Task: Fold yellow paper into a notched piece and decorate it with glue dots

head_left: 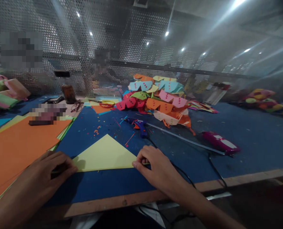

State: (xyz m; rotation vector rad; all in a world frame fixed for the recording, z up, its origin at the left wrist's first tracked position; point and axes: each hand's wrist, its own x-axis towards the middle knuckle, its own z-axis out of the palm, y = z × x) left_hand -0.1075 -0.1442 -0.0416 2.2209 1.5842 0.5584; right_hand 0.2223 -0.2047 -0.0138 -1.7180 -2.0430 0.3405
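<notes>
A yellow sheet of paper (104, 154), folded into a triangle, lies flat on the blue table top (251, 136) in front of me. My left hand (52, 167) has its fingers curled and pressed on the triangle's left corner. My right hand (153, 163) pinches the right corner between thumb and forefinger. Both hands hold the long folded edge near the table's front.
Orange sheets (17, 146) are stacked at the left. A blue glue gun (138, 124), a metal ruler (186, 140) and a pink stapler (220, 142) lie behind the triangle. Folded coloured paper pieces (160, 98) are heaped further back, orange-handled scissors (106, 104) beside them. A perforated metal screen (141, 47) stands behind the table.
</notes>
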